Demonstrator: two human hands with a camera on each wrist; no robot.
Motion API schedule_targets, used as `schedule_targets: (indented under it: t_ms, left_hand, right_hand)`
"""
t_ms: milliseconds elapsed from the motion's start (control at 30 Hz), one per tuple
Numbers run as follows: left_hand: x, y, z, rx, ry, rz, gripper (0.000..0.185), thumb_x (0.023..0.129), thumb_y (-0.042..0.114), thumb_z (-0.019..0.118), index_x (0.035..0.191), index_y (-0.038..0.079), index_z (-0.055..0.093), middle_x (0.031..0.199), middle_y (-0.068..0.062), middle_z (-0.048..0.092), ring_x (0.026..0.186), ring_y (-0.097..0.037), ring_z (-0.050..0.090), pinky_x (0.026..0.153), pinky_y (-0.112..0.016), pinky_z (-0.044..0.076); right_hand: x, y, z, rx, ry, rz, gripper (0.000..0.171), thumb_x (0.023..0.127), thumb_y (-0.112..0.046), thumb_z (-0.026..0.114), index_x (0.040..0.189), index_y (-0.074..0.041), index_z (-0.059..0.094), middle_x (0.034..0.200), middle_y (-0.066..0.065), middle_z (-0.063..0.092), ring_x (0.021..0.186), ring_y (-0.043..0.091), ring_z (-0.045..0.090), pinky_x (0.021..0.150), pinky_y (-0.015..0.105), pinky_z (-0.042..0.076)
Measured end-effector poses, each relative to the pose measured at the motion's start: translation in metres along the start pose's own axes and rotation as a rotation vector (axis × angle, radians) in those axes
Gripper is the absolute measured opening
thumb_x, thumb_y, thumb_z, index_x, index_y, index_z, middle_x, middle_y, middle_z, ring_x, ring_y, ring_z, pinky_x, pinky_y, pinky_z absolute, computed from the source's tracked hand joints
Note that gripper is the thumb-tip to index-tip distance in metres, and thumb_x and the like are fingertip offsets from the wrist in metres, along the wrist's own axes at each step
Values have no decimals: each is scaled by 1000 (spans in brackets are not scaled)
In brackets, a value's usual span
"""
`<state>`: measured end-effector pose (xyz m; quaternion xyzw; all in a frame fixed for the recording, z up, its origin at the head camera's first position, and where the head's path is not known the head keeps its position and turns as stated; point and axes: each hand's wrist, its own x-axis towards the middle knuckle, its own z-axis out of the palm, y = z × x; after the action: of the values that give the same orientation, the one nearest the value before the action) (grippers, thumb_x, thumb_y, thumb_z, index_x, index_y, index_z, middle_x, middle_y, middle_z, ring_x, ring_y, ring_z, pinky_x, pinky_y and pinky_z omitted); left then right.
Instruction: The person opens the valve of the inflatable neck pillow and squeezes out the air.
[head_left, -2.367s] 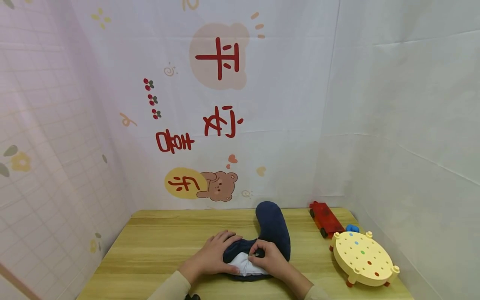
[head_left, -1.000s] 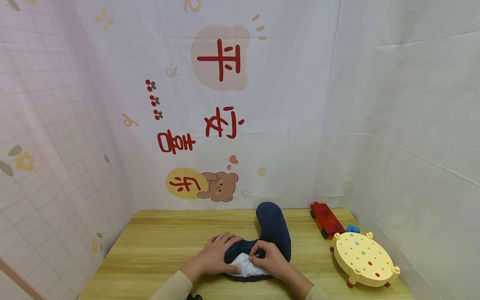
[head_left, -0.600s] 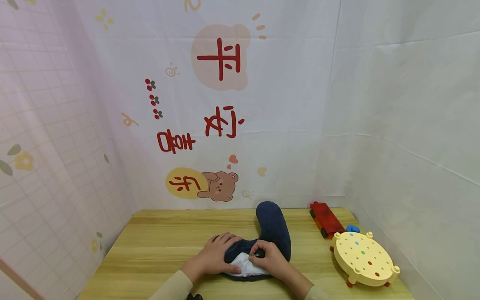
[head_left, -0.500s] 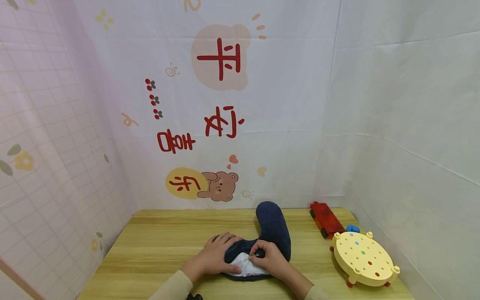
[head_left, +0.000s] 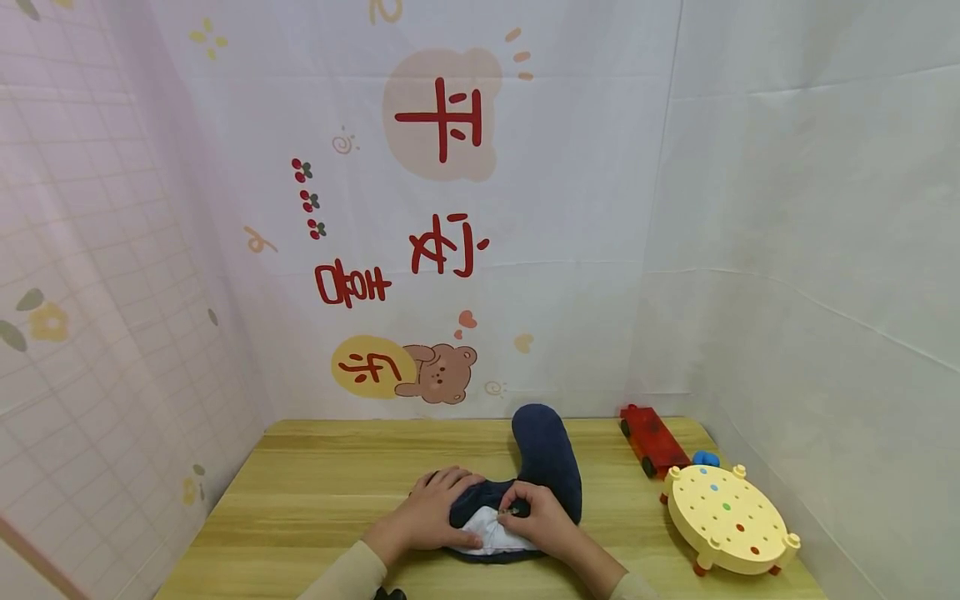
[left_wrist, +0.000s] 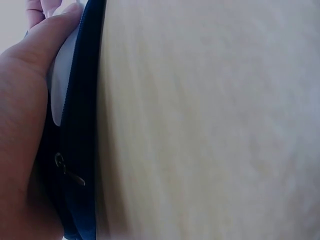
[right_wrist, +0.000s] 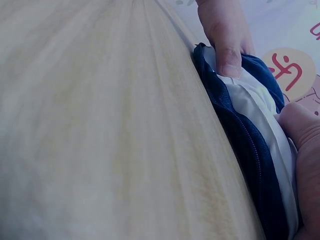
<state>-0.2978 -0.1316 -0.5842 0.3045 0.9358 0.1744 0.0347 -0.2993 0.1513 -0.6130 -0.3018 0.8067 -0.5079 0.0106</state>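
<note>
A navy U-shaped neck pillow (head_left: 551,458) lies on the wooden table (head_left: 315,483). Its near arm has an open zipped cover, and the white inner cushion (head_left: 487,532) shows there. My left hand (head_left: 431,512) lies over that arm's left end, thumb on the front edge, holding it down. My right hand (head_left: 536,518) pinches a small zipper pull at the opening. The left wrist view shows the left hand (left_wrist: 20,100) against the navy cover (left_wrist: 82,125) and a metal zipper pull (left_wrist: 70,172). In the right wrist view the left thumb (right_wrist: 227,40) presses the cover (right_wrist: 240,130) beside the white cushion (right_wrist: 260,110).
A red toy car (head_left: 652,437) and a small blue piece (head_left: 703,457) sit at the table's back right. In front of them stands a round yellow peg board (head_left: 723,517) on short legs. Printed sheets wall in the table on three sides.
</note>
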Motion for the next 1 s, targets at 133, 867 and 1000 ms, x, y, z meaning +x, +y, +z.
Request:
schedule_targets:
  t_ms: [133, 867, 1000]
  left_hand:
    - [0, 0, 2, 3, -6, -11, 97, 84, 89, 71, 165, 40, 45, 163, 2, 49, 155, -31, 41, 119, -74, 35]
    - [1, 0, 2, 5, -15, -5, 96, 87, 85, 72, 166, 37, 45, 166, -1, 48, 157, -35, 40, 122, -74, 33]
    - [1, 0, 3, 11, -26, -17, 96, 87, 86, 71, 167, 39, 44, 169, -2, 46, 159, -35, 38, 123, -74, 31]
  right_hand:
    - [-1, 1, 1, 4, 3, -6, 10, 97, -16, 86, 100, -19, 77, 102, -9, 75, 101, 11, 69, 95, 26, 53]
    - [0, 1, 2, -22, 3, -10, 10, 98, -18, 86, 99, -22, 76, 101, -10, 73, 100, 10, 68, 96, 27, 53]
    - [0, 1, 2, -34, 5, -14, 15, 97, -16, 86, 98, -27, 75, 101, -11, 73, 99, 9, 68, 95, 27, 53]
